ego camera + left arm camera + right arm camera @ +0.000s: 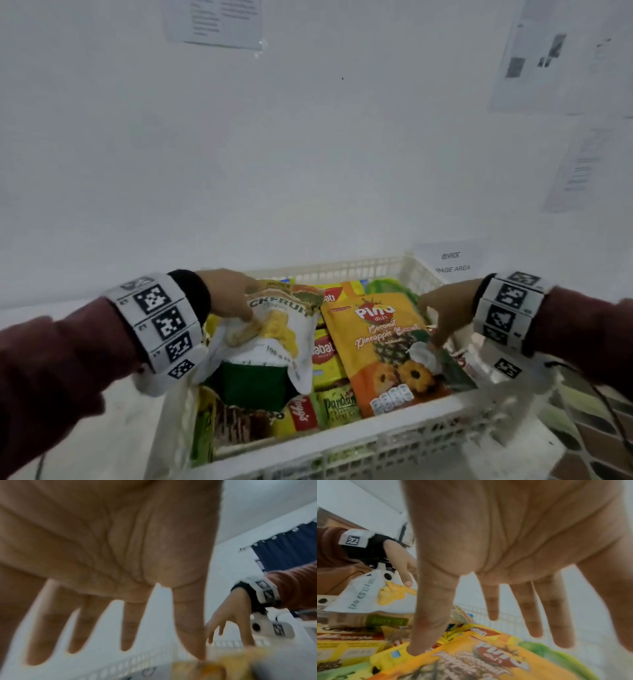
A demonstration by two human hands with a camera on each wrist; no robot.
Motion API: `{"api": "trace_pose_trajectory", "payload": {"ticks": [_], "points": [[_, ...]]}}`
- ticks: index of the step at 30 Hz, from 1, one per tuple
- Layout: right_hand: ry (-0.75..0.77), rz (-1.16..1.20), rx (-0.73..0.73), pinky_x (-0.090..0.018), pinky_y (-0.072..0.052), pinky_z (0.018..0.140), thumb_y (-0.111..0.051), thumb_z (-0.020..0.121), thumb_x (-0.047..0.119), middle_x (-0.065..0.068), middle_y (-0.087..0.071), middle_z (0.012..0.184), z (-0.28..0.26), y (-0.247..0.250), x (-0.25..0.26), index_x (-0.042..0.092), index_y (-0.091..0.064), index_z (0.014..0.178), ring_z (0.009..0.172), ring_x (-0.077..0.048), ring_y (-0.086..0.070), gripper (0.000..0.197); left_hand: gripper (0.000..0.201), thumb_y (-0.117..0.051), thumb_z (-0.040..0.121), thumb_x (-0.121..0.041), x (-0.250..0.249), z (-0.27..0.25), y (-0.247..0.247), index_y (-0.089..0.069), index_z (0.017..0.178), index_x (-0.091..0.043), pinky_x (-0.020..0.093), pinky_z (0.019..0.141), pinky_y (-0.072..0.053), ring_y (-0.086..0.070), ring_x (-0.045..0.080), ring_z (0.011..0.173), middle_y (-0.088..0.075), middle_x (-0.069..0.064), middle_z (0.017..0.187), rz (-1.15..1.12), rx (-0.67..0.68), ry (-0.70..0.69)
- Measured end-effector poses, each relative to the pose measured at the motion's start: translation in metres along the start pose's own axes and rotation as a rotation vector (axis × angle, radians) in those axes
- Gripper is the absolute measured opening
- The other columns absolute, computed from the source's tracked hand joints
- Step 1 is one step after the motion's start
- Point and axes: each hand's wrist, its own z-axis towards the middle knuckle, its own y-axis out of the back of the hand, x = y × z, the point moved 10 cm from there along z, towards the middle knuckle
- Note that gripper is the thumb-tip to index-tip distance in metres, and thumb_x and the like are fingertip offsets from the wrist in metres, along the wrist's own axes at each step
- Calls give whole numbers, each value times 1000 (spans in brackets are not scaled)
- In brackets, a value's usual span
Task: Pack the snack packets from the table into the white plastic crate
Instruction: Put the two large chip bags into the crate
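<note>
The white jackfruit packet (274, 342) lies crumpled on top of the other snack packets in the white crate (342, 452), beside the orange biscuit pouch (380, 349). Both look light, soft and slippery; edges or corners seem the best hold. The left hand (229, 294) and right hand (445, 308) rest on them with fingers spread, gripping nothing.

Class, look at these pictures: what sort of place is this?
Probably a storeroom or packing corner: a wall sign partly reading "RAGE AREA", printed notices taped to the wall, and a white crate full of snack packets.
</note>
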Motion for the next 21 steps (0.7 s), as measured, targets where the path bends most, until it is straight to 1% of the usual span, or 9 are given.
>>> {"api": "trace_pose_trajectory", "payload": {"ticks": [1,3,5,8,11,13,15,18,21], "points": [[52,11,-66,-26,-39,97,-62,85,37,-7,-44,140,3,10,4,16,-25,144,122,-20,-48,73,66,-51,91,-40,-2,1,2,-23,147,-20,30,109,-31,-37,21,133,-32,3,150,-2,10,-11],[220,90,-118,-31,-27,111,-67,81,38,0,-27,152,9,19,23,25,-16,147,137,-19,-31,85,68,-55,88,-45,-13,1,2,-24,146,-26,33,112,-28,-34,18,135,-29,-4,151,-77,75,-81],[382,79,-73,-36,-20,116,-71,78,34,4,-19,155,11,16,44,31,-13,148,142,-17,-21,90,71,-56,87,-46,-25,-1,-3,-20,146,-33,34,115,-22,-23,17,141,-19,-9,154,-113,174,-121],[424,-86,47,-38,-13,116,-69,79,35,5,-6,157,16,1,57,36,-5,147,145,-17,-6,94,67,-48,91,-46,-32,-5,-17,-12,147,-37,36,116,-19,-11,18,144,-6,-10,156,-71,302,-79],[410,-142,102,-36,-16,115,-76,62,48,7,-11,156,29,-9,60,40,-11,146,145,-17,-10,106,63,-45,91,-49,-39,-11,-27,-12,145,-42,42,113,-30,-13,22,144,-4,-6,157,-131,364,-43],[415,-188,43,-33,-22,116,-74,73,39,3,-21,155,36,-8,61,35,-20,145,143,-19,-20,90,62,-44,91,-48,-48,-16,-30,-13,145,-43,39,106,-41,-18,25,142,-4,-4,157,-155,379,-30],[422,-221,-16,-30,-26,114,-68,81,31,0,-28,152,37,-6,62,29,-27,144,140,-19,-27,75,62,-42,92,-48,-63,-20,-33,-12,146,-40,33,100,-45,-20,25,141,-5,-3,157,-118,378,-35],[439,-260,-24,-29,-29,111,-64,84,30,-1,-30,151,35,-6,61,30,-26,144,138,-19,-31,71,63,-33,94,-51,-72,-19,-38,-3,148,-36,29,103,-33,-21,26,141,-5,1,158,90,376,4],[449,-294,-26,-30,-29,111,-65,83,32,-1,-29,151,36,-10,61,32,-21,146,138,-20,-31,76,64,-24,95,-54,-69,-17,-44,7,147,-35,34,109,-24,-18,31,142,-1,11,157,240,382,62]]}}
